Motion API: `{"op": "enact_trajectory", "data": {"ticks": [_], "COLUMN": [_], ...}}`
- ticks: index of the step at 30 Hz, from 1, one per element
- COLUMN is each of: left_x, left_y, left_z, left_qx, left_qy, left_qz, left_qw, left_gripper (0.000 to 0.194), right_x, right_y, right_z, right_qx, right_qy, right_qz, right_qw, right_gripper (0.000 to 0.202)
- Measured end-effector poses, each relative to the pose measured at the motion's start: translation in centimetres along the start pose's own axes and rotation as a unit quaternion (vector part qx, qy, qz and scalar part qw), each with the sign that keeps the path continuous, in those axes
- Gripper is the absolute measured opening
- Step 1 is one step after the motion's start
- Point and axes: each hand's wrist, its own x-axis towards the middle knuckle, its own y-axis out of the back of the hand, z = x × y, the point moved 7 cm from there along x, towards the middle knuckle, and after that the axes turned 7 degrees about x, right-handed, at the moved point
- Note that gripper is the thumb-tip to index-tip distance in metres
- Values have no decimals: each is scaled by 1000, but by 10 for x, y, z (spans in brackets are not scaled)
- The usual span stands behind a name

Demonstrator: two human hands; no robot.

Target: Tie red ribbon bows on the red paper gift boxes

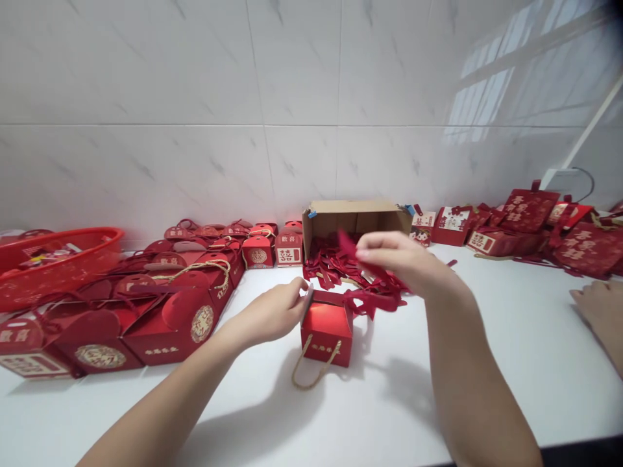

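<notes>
A small red gift box [327,331] with a gold rope handle stands on the white table in front of me. My left hand [280,310] is closed on the box's upper left edge, fingers at its flap. Raised to the right of the box, my right hand [399,256] pinches a dark red ribbon [372,299]. The ribbon hangs down and trails toward the box's right side; whether it is attached there I cannot tell. Behind, a cardboard carton [357,209] lies on its side with a heap of red ribbons [331,263] spilling from its opening.
Rows of red gift boxes [170,331] fill the left side, near a red plastic basin [63,243] holding small wrapped items. More red boxes and bags [528,217] stand along the wall at right. Another person's hand [601,318] rests at the right edge. A tiled wall [296,155] closes off the back.
</notes>
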Motion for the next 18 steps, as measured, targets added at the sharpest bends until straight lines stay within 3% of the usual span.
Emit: {"op": "enact_trajectory", "data": {"ticks": [3, 8, 18], "left_x": [0, 3, -1], "left_y": [2, 1, 1], "left_z": [-3, -10, -6], "left_qx": [-28, -31, -26], "left_qy": [3, 20, 14], "left_qz": [8, -7, -33], "left_qw": [1000, 999, 999], "left_gripper": [31, 31, 23], "right_x": [14, 31, 35], "right_y": [-23, -39, -50], "right_z": [35, 71, 85], "right_qx": [-139, -234, -222], "right_qy": [-115, -172, -201], "right_qz": [-97, -148, -180], "right_qw": [979, 945, 937], "right_gripper": [11, 15, 13]}}
